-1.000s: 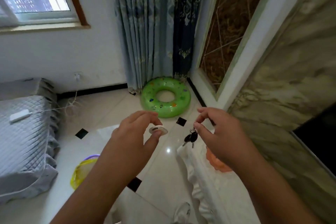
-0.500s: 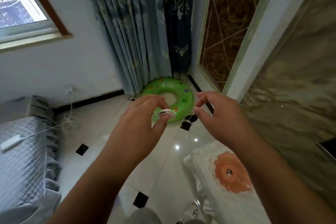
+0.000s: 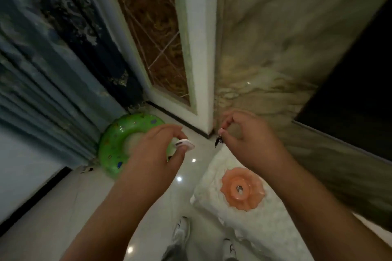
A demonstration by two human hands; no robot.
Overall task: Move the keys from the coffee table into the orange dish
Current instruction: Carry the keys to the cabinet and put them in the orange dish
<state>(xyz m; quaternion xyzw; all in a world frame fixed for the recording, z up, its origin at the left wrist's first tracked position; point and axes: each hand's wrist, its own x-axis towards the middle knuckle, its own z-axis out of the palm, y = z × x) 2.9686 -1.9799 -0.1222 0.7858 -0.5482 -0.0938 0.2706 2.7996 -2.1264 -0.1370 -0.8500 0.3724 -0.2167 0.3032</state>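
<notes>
From the head view, the orange dish [image 3: 242,189] sits on the white-covered bench [image 3: 261,229], now in plain sight below and nearer the person than the right hand [image 3: 247,143]; a second ago that hand hid most of it. The fingers [image 3: 225,133] of that hand are pinched together on the keys [image 3: 218,141], which dangle above the far edge of the bench, beyond the dish and not yet over it. Something small and grey already lies in the dish's hollow. The left hand [image 3: 158,152], off to the dish's left above the floor, pinches a small white oval object [image 3: 185,144]. I'd say only the lowering and release remain.
</notes>
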